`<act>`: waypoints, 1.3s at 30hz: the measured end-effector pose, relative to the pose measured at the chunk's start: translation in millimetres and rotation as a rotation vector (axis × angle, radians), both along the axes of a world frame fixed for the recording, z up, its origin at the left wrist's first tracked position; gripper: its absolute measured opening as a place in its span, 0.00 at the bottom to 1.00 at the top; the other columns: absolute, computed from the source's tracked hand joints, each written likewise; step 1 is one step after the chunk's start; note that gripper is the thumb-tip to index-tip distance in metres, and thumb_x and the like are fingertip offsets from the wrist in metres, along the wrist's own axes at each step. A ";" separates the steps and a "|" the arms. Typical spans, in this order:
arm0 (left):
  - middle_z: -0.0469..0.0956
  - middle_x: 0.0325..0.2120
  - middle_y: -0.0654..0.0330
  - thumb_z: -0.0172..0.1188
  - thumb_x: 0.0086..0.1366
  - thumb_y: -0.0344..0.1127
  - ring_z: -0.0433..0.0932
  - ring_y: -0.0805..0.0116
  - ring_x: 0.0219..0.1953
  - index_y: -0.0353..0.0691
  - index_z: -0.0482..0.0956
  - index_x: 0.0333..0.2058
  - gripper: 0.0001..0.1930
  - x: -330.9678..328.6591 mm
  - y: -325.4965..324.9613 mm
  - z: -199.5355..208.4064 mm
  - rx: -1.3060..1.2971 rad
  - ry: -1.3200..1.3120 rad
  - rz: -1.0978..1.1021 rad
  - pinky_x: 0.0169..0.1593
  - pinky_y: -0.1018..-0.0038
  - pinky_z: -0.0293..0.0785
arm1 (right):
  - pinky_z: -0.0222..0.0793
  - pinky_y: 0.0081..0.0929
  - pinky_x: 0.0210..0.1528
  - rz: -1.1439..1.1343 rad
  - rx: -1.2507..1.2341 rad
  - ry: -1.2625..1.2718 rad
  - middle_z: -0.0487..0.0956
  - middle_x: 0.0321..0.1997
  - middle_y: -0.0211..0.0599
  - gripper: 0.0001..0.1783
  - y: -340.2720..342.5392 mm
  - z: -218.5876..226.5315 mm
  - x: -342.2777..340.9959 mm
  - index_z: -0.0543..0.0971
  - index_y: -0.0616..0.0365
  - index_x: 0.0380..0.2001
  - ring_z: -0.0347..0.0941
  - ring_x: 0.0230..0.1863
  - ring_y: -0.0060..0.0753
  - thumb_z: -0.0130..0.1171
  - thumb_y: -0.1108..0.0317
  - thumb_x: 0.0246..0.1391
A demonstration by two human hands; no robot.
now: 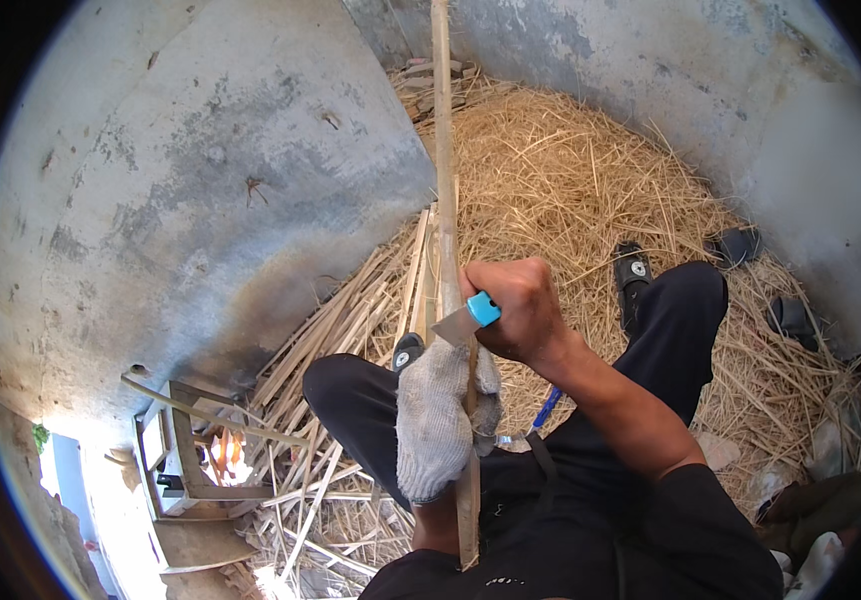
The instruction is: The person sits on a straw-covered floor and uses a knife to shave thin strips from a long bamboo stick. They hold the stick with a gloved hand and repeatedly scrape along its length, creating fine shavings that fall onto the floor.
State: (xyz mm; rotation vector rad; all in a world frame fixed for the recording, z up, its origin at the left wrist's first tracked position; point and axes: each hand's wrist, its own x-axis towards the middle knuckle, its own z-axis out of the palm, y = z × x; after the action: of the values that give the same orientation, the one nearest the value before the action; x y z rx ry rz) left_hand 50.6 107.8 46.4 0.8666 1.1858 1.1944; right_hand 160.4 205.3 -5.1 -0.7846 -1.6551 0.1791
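Observation:
A long, pale bamboo strip [444, 150] stands almost upright in front of me, running from the top of the view down to my lap. My left hand [434, 425], in a grey-white knitted glove, is closed round its lower part. Just above the glove, my bare right hand [522, 308] grips a knife [457, 326] with a turquoise end on its handle. Its wide grey blade lies across the strip, close to the glove's fingers. Most of the knife's handle is hidden in my right fist. The strip's lower end [468, 525] rests against my dark clothes.
Straw-like shavings [570, 170] heap up ahead and to the right. Split strips [335, 310] lie along the left, beside a wooden frame [200, 450]. Grey walls [210, 150] curve round me. A blue-handled tool [546, 408] lies by my right thigh. Dark scraps [735, 245] sit at right.

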 end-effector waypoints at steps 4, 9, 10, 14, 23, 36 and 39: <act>0.67 0.13 0.62 0.48 0.71 0.46 0.60 0.76 0.07 0.36 0.73 0.29 0.19 -14.3 -0.7 -27.4 0.061 -0.284 -0.157 0.08 0.80 0.51 | 0.58 0.33 0.12 -0.220 -0.201 -0.161 0.66 0.07 0.38 0.21 37.9 -22.6 -4.0 0.68 0.57 0.11 0.65 0.07 0.33 0.56 0.69 0.57; 0.64 0.08 0.64 0.44 0.73 0.46 0.61 0.73 0.06 0.41 0.69 0.23 0.20 -0.5 13.0 -28.6 0.602 0.038 -0.150 0.09 0.78 0.56 | 0.51 0.27 0.10 -0.524 -0.199 0.193 0.64 0.06 0.30 0.21 74.8 -39.8 32.6 0.69 0.57 0.11 0.58 0.07 0.24 0.57 0.68 0.56; 0.65 0.09 0.64 0.41 0.74 0.46 0.63 0.71 0.07 0.40 0.71 0.27 0.20 -12.1 12.0 -20.5 0.147 -0.521 -0.202 0.09 0.77 0.58 | 0.49 0.29 0.12 -0.432 -0.245 0.168 0.63 0.07 0.32 0.22 56.9 -36.9 35.1 0.68 0.58 0.10 0.57 0.08 0.24 0.56 0.67 0.58; 0.64 0.07 0.61 0.43 0.73 0.48 0.58 0.71 0.04 0.38 0.71 0.28 0.21 -20.0 13.6 -19.0 0.083 -0.444 -0.058 0.07 0.77 0.52 | 0.53 0.34 0.15 -0.075 -0.232 0.111 0.63 0.08 0.40 0.23 8.5 -6.5 20.9 0.66 0.61 0.11 0.60 0.08 0.32 0.56 0.67 0.60; 0.62 0.07 0.62 0.44 0.73 0.48 0.57 0.72 0.02 0.36 0.70 0.28 0.21 -11.2 8.4 -25.7 0.088 -0.721 -0.277 0.07 0.76 0.53 | 0.59 0.37 0.15 0.075 -0.073 -0.126 0.66 0.10 0.43 0.19 -7.0 13.6 12.4 0.68 0.58 0.13 0.68 0.11 0.44 0.58 0.68 0.57; 0.57 0.04 0.66 0.38 0.75 0.51 0.52 0.74 0.02 0.40 0.67 0.24 0.25 -7.7 20.0 -31.1 0.031 -0.615 -0.132 0.06 0.77 0.50 | 0.60 0.35 0.13 -0.377 0.018 -0.164 0.70 0.09 0.40 0.17 66.8 -6.6 14.2 0.71 0.55 0.15 0.69 0.10 0.38 0.54 0.68 0.58; 0.58 0.05 0.65 0.39 0.75 0.51 0.52 0.74 0.02 0.39 0.68 0.26 0.24 -12.8 21.6 -38.9 0.081 -0.599 -0.150 0.06 0.76 0.50 | 0.60 0.35 0.14 -0.362 -0.150 -0.133 0.69 0.09 0.41 0.18 47.3 -15.5 1.9 0.71 0.56 0.15 0.68 0.09 0.39 0.53 0.67 0.60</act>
State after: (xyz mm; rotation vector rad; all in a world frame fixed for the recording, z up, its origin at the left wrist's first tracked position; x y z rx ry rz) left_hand 37.8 129.4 7.4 0.5804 0.5808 1.2642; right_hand 162.3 252.6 -20.6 -1.2171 -1.6051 -0.0048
